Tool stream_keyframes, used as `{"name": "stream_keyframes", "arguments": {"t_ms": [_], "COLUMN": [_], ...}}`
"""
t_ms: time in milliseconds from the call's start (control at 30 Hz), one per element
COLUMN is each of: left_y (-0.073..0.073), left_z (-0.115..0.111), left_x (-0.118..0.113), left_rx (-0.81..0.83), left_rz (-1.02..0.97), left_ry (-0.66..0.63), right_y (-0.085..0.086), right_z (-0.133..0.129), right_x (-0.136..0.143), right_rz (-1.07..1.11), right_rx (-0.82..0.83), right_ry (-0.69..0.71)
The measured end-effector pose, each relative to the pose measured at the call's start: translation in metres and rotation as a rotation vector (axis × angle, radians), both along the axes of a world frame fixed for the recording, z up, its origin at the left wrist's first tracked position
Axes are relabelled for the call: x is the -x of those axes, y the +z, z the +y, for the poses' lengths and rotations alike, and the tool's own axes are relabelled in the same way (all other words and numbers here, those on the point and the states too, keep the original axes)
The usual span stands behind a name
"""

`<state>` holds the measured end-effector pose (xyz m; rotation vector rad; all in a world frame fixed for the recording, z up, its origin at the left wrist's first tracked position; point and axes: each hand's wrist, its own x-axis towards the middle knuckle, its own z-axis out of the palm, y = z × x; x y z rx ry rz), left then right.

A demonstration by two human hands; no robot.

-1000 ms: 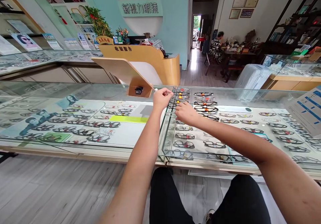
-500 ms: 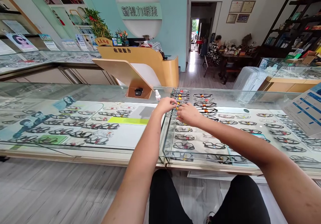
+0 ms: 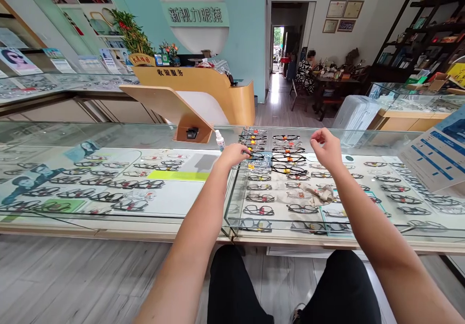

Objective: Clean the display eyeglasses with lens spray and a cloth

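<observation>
Glass counter [image 3: 174,222]: left hand [image 3: 234,156] partly hides eyeglasses [image 3: 257,157], pinch unclear; right hand's [image 3: 328,148] fingers curl loosely.

Eyewear shop, optical type. Long glass-topped worktop [image 3: 189,193] with rows of dark and clear-framed eyeglasses [image 3: 259,210] laid out inside on white, many with small red or yellow stickers on the lenses. More glass cases at left and right edges. Teal wall [image 3: 243,33] with white round sign [image 3: 196,15], Chinese lettering incl. characters for glasses. Curved light-wood counter [image 3: 203,84] below, lettered for cashier service. Upright card with sunglasses picture [image 3: 18,60] on the left case. Tilted wood-backed mirror or stand, can't tell which.
</observation>
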<state>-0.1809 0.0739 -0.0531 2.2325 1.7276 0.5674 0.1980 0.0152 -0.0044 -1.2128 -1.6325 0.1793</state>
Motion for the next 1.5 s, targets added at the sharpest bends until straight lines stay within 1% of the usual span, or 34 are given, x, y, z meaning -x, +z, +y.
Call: {"name": "stream_keyframes", "arguments": {"t_ms": [67, 133, 233, 300, 367, 433, 467, 500, 533, 600, 667, 700, 733, 800, 867, 967, 1067, 1133, 1200, 1267, 1400, 1500], "left_y": [0.001, 0.005, 0.02, 0.034, 0.048, 0.06, 0.065, 0.07, 0.073, 0.077, 0.076, 0.074, 0.071, 0.062, 0.052, 0.038, 0.03, 0.029, 0.029, 0.029, 0.029, 0.029], "left_z": [-0.001, -0.005, -0.018, -0.03, -0.042, -0.048, -0.05, -0.049, -0.047, -0.041, -0.035, -0.033, -0.032, -0.033, -0.036, -0.039, -0.038, -0.037, -0.037, -0.038, -0.04, -0.041], "left_x": [-0.002, -0.001, 0.004, 0.006, 0.0, -0.014, -0.025, -0.038, -0.053, -0.086, -0.119, -0.134, -0.147, -0.166, -0.175, -0.175, -0.169, -0.166, -0.165, -0.165, -0.166, -0.166], "left_rx": [-0.023, -0.05, -0.098, -0.2, -0.382, -0.56, -0.609, -0.624, -0.601, -0.454, -0.236, -0.14, -0.066, 0.024, 0.071, 0.114, 0.139, 0.159, 0.171, 0.173, 0.157, 0.135], "left_rz": [0.012, 0.019, 0.025, 0.013, -0.072, -0.272, -0.409, -0.564, -0.73, -1.057, -1.295, -1.357, -1.388, -1.383, -1.345, -1.299, -1.306, -1.347, -1.385, -1.394, -1.335, -1.268], "left_ry": [-0.006, -0.015, -0.016, 0.012, 0.051, 0.067, 0.056, 0.031, -0.004, -0.098, -0.2, -0.243, -0.274, -0.294, -0.277, -0.256, -0.208, -0.173, -0.162, -0.158, -0.14, -0.163], "right_y": [-0.008, -0.011, -0.012, -0.013, -0.013, -0.014, -0.015, -0.015, -0.016, -0.017, -0.018, -0.019, -0.02, -0.021, -0.022, -0.019, -0.012, -0.008, -0.005, -0.004, -0.007, -0.009], "right_z": [0.009, 0.016, 0.021, 0.023, 0.024, 0.026, 0.027, 0.028, 0.029, 0.03, 0.031, 0.031, 0.031, 0.031, 0.03, 0.026, 0.019, 0.013, 0.007, 0.003, -0.001, 0.0], "right_x": [-0.011, -0.018, -0.024, -0.026, -0.027, -0.029, -0.029, -0.03, -0.03, -0.03, -0.029, -0.028, -0.026, -0.023, -0.019, -0.012, -0.003, 0.003, 0.009, 0.016, 0.026, 0.027], "right_rz": [0.03, 0.049, 0.083, 0.117, 0.144, 0.161, 0.169, 0.183, 0.199, 0.235, 0.259, 0.265, 0.267, 0.269, 0.266, 0.268, 0.329, 0.371, 0.388, 0.393, 0.427, 0.467], "right_rx": [0.019, 0.027, 0.031, 0.033, 0.033, 0.029, 0.029, 0.03, 0.034, 0.044, 0.059, 0.067, 0.076, 0.097, 0.117, 0.144, 0.178, 0.214, 0.27, 0.33, 0.393, 0.397], "right_ry": [-0.018, -0.032, -0.063, -0.084, -0.103, -0.113, -0.108, -0.093, -0.068, -0.007, 0.051, 0.073, 0.093, 0.134, 0.17, 0.217, 0.297, 0.383, 0.477, 0.542, 0.578, 0.595]}}
